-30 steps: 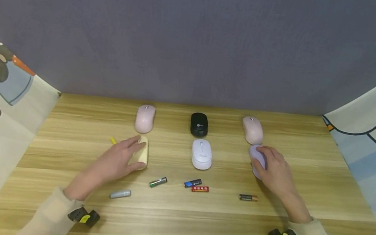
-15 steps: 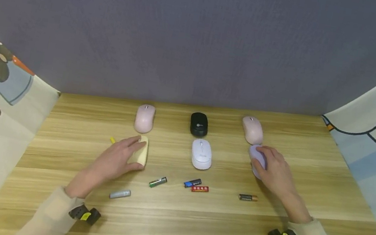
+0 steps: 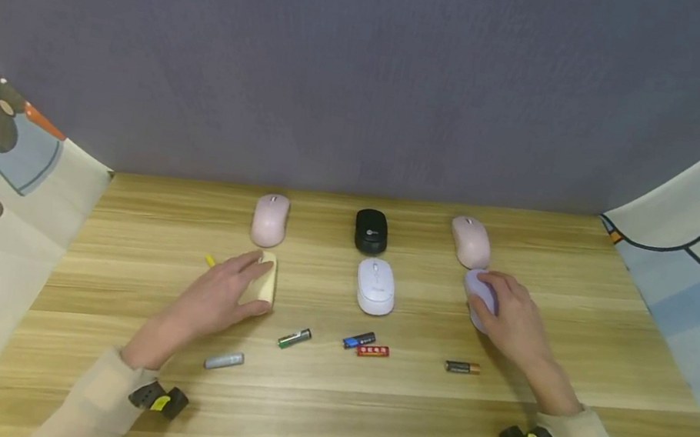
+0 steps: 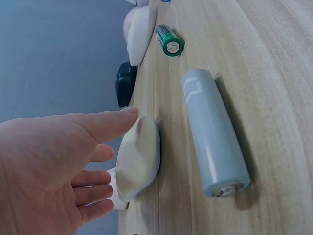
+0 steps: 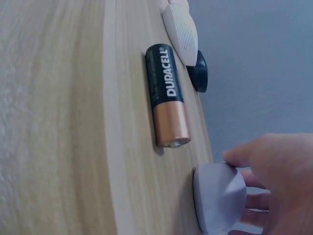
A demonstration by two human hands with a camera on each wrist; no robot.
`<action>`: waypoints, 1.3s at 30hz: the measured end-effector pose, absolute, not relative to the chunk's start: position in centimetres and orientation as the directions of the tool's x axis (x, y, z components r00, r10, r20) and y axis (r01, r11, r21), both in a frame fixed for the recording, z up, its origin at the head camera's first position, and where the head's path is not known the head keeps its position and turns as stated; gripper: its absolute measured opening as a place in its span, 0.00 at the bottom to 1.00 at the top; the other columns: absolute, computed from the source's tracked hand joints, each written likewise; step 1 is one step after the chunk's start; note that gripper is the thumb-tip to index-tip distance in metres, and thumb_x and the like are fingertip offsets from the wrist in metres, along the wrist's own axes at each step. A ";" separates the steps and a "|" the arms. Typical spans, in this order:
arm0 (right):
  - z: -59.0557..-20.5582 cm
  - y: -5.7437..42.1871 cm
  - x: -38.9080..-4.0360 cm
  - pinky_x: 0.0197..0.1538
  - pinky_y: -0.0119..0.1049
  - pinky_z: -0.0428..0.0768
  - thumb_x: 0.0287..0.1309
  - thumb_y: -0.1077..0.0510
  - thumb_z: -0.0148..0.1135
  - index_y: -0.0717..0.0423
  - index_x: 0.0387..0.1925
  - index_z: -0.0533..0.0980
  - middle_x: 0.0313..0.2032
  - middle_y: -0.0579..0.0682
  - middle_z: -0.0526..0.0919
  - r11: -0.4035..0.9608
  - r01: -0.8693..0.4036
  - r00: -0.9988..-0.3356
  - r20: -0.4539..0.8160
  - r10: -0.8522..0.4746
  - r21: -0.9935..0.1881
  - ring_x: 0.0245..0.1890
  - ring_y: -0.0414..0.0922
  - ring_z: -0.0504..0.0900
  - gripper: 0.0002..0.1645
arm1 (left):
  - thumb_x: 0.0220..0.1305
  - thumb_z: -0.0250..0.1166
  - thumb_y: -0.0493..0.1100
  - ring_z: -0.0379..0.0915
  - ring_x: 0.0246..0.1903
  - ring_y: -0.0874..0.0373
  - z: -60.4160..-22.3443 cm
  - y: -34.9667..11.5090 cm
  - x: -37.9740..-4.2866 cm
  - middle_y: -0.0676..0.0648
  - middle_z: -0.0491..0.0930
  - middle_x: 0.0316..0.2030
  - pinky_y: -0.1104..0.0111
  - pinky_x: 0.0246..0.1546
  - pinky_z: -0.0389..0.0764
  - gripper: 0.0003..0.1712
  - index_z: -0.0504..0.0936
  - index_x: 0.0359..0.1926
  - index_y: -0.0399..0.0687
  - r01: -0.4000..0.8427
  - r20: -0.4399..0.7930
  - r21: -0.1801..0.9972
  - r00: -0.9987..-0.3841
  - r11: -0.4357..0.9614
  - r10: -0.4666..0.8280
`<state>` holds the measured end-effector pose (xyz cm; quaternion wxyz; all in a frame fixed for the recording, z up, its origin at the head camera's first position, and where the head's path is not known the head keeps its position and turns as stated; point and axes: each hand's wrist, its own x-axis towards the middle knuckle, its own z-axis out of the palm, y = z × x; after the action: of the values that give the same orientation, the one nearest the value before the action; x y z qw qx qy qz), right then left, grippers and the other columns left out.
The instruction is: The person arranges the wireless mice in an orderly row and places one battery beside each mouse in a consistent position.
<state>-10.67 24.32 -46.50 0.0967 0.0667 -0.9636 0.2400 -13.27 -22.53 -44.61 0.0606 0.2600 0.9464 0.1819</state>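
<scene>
In the head view, my left hand (image 3: 220,297) reaches over a yellow computer mouse (image 3: 267,284). The left wrist view shows its thumb straight beside the mouse and its fingers loosely bent; whether they touch it I cannot tell. A grey battery (image 4: 215,132) lies near that wrist. My right hand (image 3: 517,322) holds a purple mouse (image 5: 218,198), thumb on the near side and fingers on the far side. The purple mouse sits on the table, just in front of a pink mouse (image 3: 470,243). A black-and-copper battery (image 5: 167,95) lies close to the right hand.
A second pink mouse (image 3: 269,221), a black mouse (image 3: 371,232) and a white mouse (image 3: 376,286) stand on the wooden table (image 3: 312,431). Green (image 3: 294,338), blue (image 3: 359,340) and red batteries (image 3: 372,351) lie mid-table. Something yellow (image 3: 210,260) shows beyond the left hand. A grey wall rises behind.
The yellow mouse and my left hand have shifted very slightly. My right hand stays on the purple mouse, and the other objects keep their places.
</scene>
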 end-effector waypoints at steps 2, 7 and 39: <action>-46.5 24.4 -10.7 0.59 0.69 0.75 0.67 0.58 0.66 0.70 0.60 0.75 0.59 0.72 0.76 0.871 -0.183 -0.971 0.222 -0.088 -0.457 0.59 0.71 0.75 0.25 | 0.66 0.72 0.52 0.63 0.70 0.28 -44.6 -22.5 -13.3 0.26 0.61 0.73 0.39 0.71 0.66 0.42 0.69 0.72 0.34 0.470 -0.015 0.376 -0.858 0.798 0.513; -46.5 24.6 -10.6 0.60 0.72 0.73 0.67 0.58 0.67 0.69 0.60 0.75 0.62 0.75 0.73 0.862 -0.197 -0.969 0.224 -0.100 -0.467 0.60 0.73 0.73 0.26 | 0.66 0.72 0.52 0.62 0.70 0.28 -44.6 -22.4 -13.3 0.25 0.60 0.73 0.38 0.72 0.65 0.42 0.69 0.72 0.33 0.464 -0.013 0.371 -0.864 0.804 0.504; -44.7 24.3 -7.3 0.53 0.59 0.84 0.49 0.62 0.80 0.57 0.52 0.82 0.56 0.57 0.83 0.708 -0.615 -0.788 0.314 -0.530 -0.348 0.55 0.58 0.82 0.27 | 0.69 0.69 0.54 0.64 0.69 0.29 -44.8 -22.6 -13.5 0.27 0.64 0.72 0.38 0.70 0.66 0.40 0.69 0.73 0.35 0.431 -0.033 0.365 -0.880 0.825 0.474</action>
<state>-7.34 24.28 -44.70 0.0956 0.3112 -0.9192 0.2214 -13.51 -22.65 -44.82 0.0610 0.2374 0.9533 0.1763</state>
